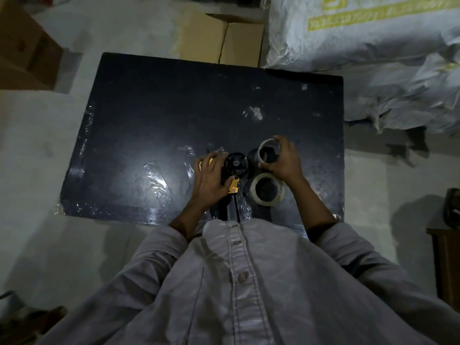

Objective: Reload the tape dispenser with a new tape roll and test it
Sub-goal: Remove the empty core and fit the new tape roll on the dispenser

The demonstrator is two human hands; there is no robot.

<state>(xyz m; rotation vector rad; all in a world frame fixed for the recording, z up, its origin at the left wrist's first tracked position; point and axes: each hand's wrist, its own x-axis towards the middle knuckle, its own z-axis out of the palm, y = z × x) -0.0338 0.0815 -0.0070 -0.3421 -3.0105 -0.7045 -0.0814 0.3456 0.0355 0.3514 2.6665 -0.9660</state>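
Black tabletop (174,108): dark, glossy, scuffed; crumpled clear film (155,178) stuck along its near-left part and left edge.

Tape dispenser (235,168): black body with yellow fittings, lying on the table close to the person, round black spool hub facing up and bare; its dark handle runs back toward the shirt (236,282), which hides the handle's end.

Left hand (209,183): laid over the left side of the dispenser, fingers curled around the frame and clamped on it; it covers the far-left yellow part, so the blade end cannot be made out.

Right hand (283,160): fingers and thumb closed on the rim of a thin grey ring, probably an empty tape core (268,151), held tilted just right of the hub and a little above the table; the palm hides the ring's right side.

New tape roll (266,190): pale, thick-walled, lying flat on the table just beside the dispenser on its right, directly under the right wrist, not touched by either hand.

Surroundings: cardboard box (224,38) against the table's far edge; a second brown box (27,46) at far left; large grey-white sacks (373,46) with yellow-green print piled at the far right, overhanging the table's far-right corner; dark wooden furniture (445,257) at the right edge, dim and indistinct; pale floor (37,145) all round.
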